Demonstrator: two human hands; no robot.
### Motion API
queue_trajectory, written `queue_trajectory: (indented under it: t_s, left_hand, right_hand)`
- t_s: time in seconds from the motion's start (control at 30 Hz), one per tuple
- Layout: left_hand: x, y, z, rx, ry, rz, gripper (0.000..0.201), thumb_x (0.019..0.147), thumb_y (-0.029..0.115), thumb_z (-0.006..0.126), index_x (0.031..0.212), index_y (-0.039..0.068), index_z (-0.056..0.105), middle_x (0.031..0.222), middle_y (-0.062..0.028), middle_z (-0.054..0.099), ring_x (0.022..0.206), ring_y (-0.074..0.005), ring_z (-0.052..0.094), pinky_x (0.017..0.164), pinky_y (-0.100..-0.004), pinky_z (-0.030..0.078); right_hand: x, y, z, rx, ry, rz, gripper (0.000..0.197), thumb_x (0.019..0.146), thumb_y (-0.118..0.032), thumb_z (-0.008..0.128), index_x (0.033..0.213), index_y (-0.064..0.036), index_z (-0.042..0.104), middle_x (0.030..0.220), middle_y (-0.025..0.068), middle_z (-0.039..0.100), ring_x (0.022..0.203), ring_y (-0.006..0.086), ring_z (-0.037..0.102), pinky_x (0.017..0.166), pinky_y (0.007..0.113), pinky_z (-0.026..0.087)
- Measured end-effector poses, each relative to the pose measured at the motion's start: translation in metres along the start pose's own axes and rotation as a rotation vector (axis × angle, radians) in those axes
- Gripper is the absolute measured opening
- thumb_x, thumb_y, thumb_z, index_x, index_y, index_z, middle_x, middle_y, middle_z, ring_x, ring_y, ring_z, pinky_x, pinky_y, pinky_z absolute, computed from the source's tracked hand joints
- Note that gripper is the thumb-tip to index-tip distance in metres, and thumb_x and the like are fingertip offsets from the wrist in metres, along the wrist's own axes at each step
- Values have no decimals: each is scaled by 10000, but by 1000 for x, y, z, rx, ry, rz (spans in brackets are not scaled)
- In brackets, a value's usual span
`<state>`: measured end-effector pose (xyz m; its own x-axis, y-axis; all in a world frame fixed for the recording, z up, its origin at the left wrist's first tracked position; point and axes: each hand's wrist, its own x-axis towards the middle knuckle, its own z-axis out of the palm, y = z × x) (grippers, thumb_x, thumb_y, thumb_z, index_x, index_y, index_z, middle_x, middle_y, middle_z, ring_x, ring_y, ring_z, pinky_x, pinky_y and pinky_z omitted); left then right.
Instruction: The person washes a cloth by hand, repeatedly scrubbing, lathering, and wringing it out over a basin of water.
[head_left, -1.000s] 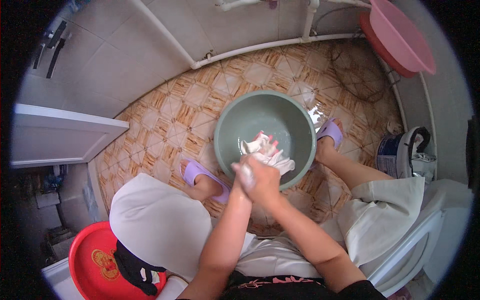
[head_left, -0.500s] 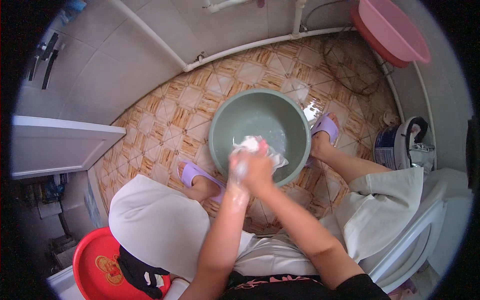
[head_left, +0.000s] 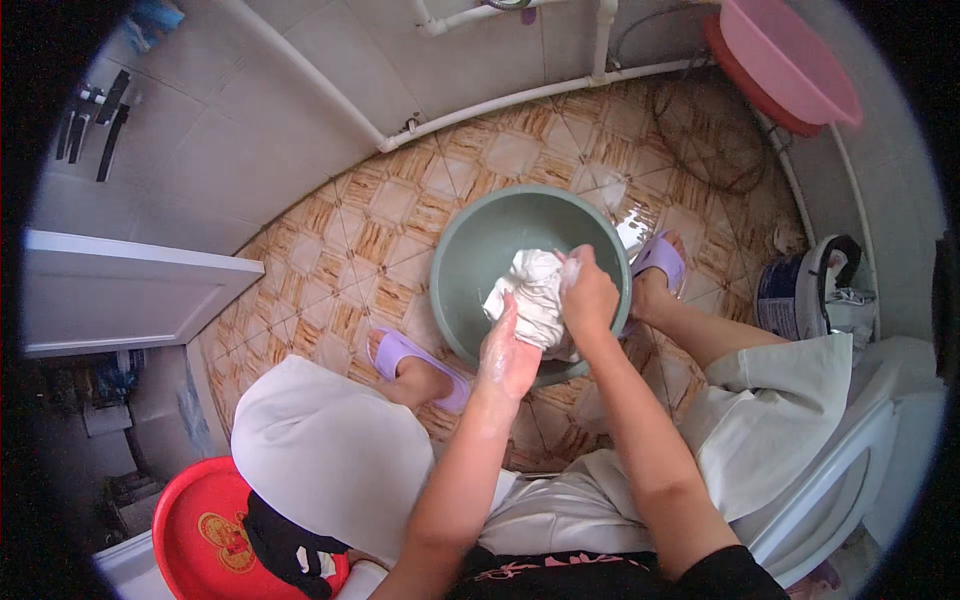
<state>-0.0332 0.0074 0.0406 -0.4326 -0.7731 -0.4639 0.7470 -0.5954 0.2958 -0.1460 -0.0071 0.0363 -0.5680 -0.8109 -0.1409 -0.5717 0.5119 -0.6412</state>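
Note:
A bunched, wet white cloth [head_left: 535,295] is held up between my hands over the round green basin [head_left: 468,225]. My right hand [head_left: 590,297] is closed on the cloth's right side, its fingers curled in. On the lower left of the cloth, my left hand [head_left: 510,358] grips it with the thumb along the near side. The other left fingers are mostly hidden by the fabric. Suds coat both hands and the left wrist. More pale cloth hangs below, close to the basin's near wall; whether it is the same piece, I cannot tell.
The basin stands on a wet tiled floor [head_left: 345,270] between my feet in lilac slippers [head_left: 418,366]. At the lower left a red basin [head_left: 195,520] holds dark clothing [head_left: 285,545]. A white bucket [head_left: 795,300] sits at right, near the toilet [head_left: 840,480]. A pink basin [head_left: 790,65] hangs upper right.
My hands were pressed together around the cloth, blurred; now they are apart, with the cloth spread wider between them. My right hand has moved right and up. The whole view has shifted slightly.

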Motion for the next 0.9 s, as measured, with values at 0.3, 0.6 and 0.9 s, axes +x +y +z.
queue_trajectory:
  t_s: [0.3, 0.6, 0.9]
  left_hand:
    - [23, 30, -27, -148, 21, -66, 400, 905, 224, 463, 1233, 4, 398, 1220, -107, 497, 1164, -216, 447, 991, -377, 350]
    - [5, -5, -7, 82, 29, -17, 446, 943, 281, 332, 1303, 18, 326, 1329, -141, 379, 1249, -260, 334, 1042, -365, 262]
    - [-11, 38, 41, 41, -82, 162, 359, 914, 373, 398, 986, 48, 529, 1277, -196, 422, 1223, -312, 354, 1033, -434, 248]
  right_hand:
    - [-82, -35, 5, 568, -40, -463, 268, 836, -313, 531, 754, -59, 546, 674, 178, 589, 638, 369, 568, 570, 418, 444]
    - [-27, -14, 11, 137, 70, -61, 207, 811, -224, 538, 696, -57, 575, 590, 179, 562, 601, 362, 578, 598, 439, 457]
    - [-5, 28, 2, 218, -162, -64, 175, 783, -141, 537, 929, -47, 561, 776, 199, 611, 760, 345, 610, 679, 398, 467]
